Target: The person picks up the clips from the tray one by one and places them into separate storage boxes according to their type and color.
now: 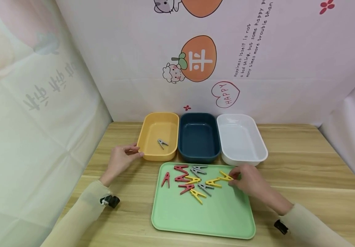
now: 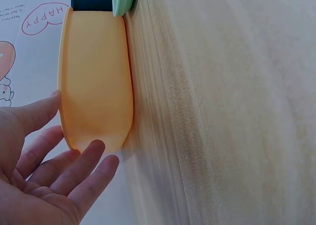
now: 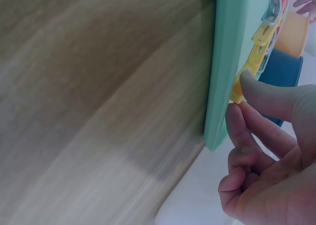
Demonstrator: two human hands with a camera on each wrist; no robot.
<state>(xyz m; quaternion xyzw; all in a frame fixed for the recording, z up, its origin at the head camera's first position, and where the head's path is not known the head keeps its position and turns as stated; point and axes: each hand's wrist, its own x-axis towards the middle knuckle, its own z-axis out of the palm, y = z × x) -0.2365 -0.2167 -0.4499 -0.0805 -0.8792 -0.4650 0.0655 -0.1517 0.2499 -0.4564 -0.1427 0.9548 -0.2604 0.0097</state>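
Observation:
My right hand pinches the end of a yellow clothespin between thumb and fingertips, at the right of the green tray. In the right wrist view the thumb lies on that yellow clothespin. My left hand is at the near left corner of the yellow container, its fingers loosely spread; in the left wrist view the thumb touches the container's rim. Several red clothespins, yellow clothespins and grey clothespins lie together on the tray's far half. One grey clothespin sits inside the yellow container.
A dark blue container and a white container stand beside the yellow one in a row behind the tray. All rest on a wooden table. A printed cloth hangs behind, with white cloth at both sides.

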